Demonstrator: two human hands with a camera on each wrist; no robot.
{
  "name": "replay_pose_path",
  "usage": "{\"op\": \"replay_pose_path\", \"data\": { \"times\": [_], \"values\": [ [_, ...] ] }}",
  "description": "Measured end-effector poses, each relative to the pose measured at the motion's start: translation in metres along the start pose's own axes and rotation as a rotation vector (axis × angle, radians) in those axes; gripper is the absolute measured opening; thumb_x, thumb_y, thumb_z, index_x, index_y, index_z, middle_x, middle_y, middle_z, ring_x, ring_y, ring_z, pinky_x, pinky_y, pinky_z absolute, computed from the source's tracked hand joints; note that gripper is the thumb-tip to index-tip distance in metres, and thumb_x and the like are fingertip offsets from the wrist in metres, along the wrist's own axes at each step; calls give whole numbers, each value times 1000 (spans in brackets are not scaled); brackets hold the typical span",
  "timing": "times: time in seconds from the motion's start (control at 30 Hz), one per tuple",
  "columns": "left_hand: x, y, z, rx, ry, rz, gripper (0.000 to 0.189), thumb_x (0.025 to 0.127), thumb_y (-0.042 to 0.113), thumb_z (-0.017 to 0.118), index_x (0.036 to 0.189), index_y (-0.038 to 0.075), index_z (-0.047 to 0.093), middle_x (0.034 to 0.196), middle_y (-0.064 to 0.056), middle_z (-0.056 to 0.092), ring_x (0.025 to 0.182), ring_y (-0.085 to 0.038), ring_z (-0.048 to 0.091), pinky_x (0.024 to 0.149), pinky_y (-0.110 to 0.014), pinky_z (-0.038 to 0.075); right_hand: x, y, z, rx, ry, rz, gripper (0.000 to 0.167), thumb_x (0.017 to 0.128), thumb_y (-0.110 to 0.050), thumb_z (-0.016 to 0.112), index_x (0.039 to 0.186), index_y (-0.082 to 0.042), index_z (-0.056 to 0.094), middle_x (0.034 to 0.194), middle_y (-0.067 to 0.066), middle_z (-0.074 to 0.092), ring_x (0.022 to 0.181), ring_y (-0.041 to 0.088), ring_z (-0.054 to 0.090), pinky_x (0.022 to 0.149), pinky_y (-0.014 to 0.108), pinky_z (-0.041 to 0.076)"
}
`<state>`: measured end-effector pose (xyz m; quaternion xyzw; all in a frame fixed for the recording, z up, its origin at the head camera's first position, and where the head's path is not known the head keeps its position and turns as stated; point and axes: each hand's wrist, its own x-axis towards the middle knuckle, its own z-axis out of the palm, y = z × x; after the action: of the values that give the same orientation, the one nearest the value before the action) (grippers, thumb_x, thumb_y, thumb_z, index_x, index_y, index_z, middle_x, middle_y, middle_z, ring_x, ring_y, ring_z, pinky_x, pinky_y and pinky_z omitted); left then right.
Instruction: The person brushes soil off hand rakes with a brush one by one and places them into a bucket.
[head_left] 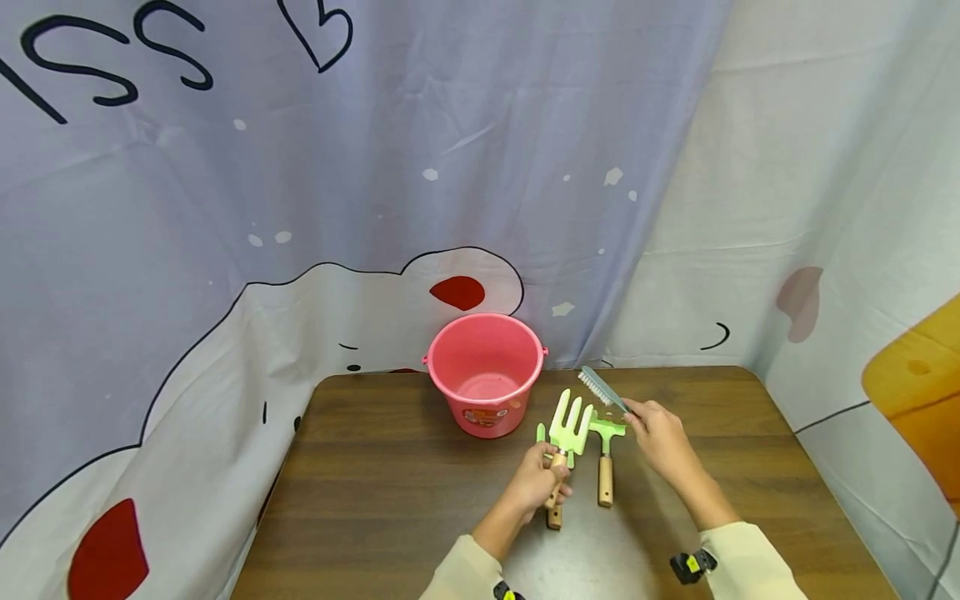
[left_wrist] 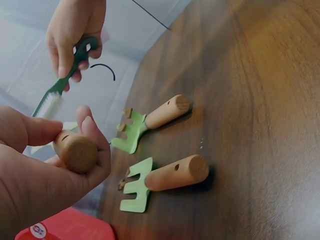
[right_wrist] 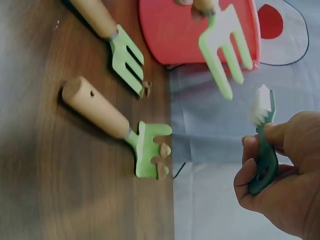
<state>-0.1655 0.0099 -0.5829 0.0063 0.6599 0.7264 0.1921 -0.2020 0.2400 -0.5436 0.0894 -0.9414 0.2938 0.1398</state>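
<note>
The left hand (head_left: pixel 538 483) grasps the wooden handle of a pale green garden fork (head_left: pixel 568 427), its fingers (left_wrist: pixel 95 145) curled round the handle end, holding it raised above the worktop (head_left: pixel 390 492). The right hand (head_left: pixel 660 439) pinches a green brush (head_left: pixel 600 387) just beside the fork's prongs. A small rake (head_left: pixel 604 458) and another green tool (left_wrist: pixel 162 177) lie on the worktop below, near a pink bucket (head_left: pixel 486 371).

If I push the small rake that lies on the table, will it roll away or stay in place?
The rake would probably not roll far: its wooden handle is round, but the flat green head with teeth lies against the table and should stop it. It looks stiff, not floppy. It seems light, so a push on the smooth wood would likely make it slide or pivot.
</note>
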Motion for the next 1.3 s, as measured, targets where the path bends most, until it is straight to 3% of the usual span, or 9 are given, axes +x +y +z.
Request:
{"op": "replay_pose_path", "data": {
  "times": [0.13,0.3,0.57,0.77,0.97,1.3],
  "values": [
    [-1,3,-4,30,10,28,22,98,-6,51,117,1,44,96,-23,68,54,-12,55,46,-18,45,-6,7,-7,-7,-2,22,29,99,-5,65,127,3,69,91,12,67,74,20,54,66,38,47],
    [-2,8,-7,121,35,90,28,94,-8,55,121,-2,47,92,-16,63,58,-12,49,47,-16,38,-13,17,-12,-12,-1,46,29,99,-6,65,127,3,69,94,14,69,76,22,57,68,42,49],
    [-7,24,-14,329,92,234,34,88,-9,60,122,-11,55,89,-14,65,71,-14,54,60,-20,46,-24,34,-11,-20,-7,61,29,99,-5,66,126,4,69,97,17,71,78,24,59,69,44,50],
    [-15,39,-23,503,121,290,35,91,-5,65,126,-7,59,96,-14,69,79,-12,57,66,-22,50,-33,42,-10,-24,-41,79,30,99,-5,66,127,5,68,97,16,70,75,21,57,66,38,49],
    [-24,55,-29,665,211,421,40,86,-8,72,126,-5,65,107,-16,72,90,-20,65,77,-30,57,-38,48,-5,-24,-33,65,30,98,-6,68,126,3,70,94,12,70,73,19,54,63,34,46],
    [-32,79,-43,770,356,574,43,81,-6,81,123,-3,70,112,-16,73,94,-25,69,80,-36,59,-47,56,4,-7,26,-6,30,94,-3,72,124,2,71,96,11,71,72,13,53,60,27,46]
  ]
}}
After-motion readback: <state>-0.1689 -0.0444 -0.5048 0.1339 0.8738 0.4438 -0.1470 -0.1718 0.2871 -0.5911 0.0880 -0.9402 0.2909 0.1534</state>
